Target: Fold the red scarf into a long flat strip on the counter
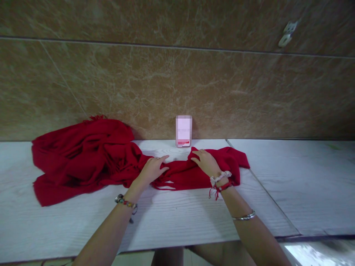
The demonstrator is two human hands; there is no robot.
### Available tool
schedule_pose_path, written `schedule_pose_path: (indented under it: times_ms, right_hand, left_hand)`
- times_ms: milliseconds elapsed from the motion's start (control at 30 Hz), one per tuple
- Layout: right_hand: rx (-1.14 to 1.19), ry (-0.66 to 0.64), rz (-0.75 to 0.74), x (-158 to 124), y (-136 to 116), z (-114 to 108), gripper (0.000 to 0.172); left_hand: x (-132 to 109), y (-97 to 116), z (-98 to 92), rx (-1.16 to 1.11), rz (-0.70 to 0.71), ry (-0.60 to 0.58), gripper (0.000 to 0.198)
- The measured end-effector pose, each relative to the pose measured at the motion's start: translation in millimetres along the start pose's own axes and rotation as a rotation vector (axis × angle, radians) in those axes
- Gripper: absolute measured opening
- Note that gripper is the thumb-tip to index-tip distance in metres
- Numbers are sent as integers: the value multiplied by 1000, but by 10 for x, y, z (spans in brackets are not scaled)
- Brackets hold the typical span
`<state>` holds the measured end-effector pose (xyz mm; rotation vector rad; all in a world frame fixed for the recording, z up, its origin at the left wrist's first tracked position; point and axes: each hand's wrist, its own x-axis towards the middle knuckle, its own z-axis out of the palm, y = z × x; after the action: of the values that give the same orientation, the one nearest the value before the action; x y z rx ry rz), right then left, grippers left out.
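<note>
A long red scarf (85, 159) with fringed ends stretches across the white wood-grain table. Its left part is heaped in loose folds, while a narrower, flatter stretch runs to the right. My left hand (152, 170) rests on the scarf near the middle, beside some fringe, with thumb and forefinger apart. On the right stretch lies my right hand (205, 162), fingers apart and touching a bunched fold along the far edge. The undersides of both hands are hidden.
A phone (183, 129) with a lit, blurred screen leans upright against the brown marbled wall (155, 88), just beyond the scarf. A small white fixture (287, 34) is on the wall at upper right. The table's front edge (172, 246) runs close to my legs.
</note>
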<state>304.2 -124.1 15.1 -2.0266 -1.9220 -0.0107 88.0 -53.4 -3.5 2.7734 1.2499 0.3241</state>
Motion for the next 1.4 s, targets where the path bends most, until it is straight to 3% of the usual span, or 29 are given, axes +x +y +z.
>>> schedule_pose_path:
  times_ms: [167,300,533,600,667,733,767,867,933,1000,1100,1167,1267,1400]
  right_hand:
    - [-24,15,-46,-6,-2,-83,19]
    - [5,186,-46,-7,64,-149,18]
    - [129,536,17,-18,197,-290,22]
    - [144,585,81,-25,254,-357,22]
    - [141,542,148,-44,347,-421,21]
    - [135,340,161,-81,475,-464,19]
    - [135,200,140,-105,544,-474,18]
    - [143,-160,40,-169,709,-472,21]
    - [149,-198,10,-180,734,-468,28]
    - [168,-62,15,-159,669,-471,33]
    - [218,256,3,-102,436,-452,29]
    - [211,344,-60,-81,247,-398,24]
    - [83,249,-124,-98,13,-272,32]
    - [-103,48,-66,-140,-106,-169,36]
  left_hand:
    - [39,-15,-24,-128,9,112,35]
    - [35,-53,-87,-68,-30,241,27]
    - [-60,-197,-298,120,-94,582,24]
    - [-90,-266,-367,139,-148,649,25]
    - [-119,-335,-435,117,-203,687,26]
    - [-147,-384,-489,3,-187,619,27]
    - [-160,-396,-505,-94,-139,515,28]
    - [-183,-363,-501,-406,37,56,34]
    - [-177,-292,-464,-503,66,-126,39]
    - [-153,-196,-418,-503,38,-122,42]
    - [-110,-35,-331,-423,48,-3,39]
    - [-92,64,-247,-358,108,31,38]
    - [-78,160,-94,-291,209,-7,41]
    - [-59,171,26,-273,261,-42,41]
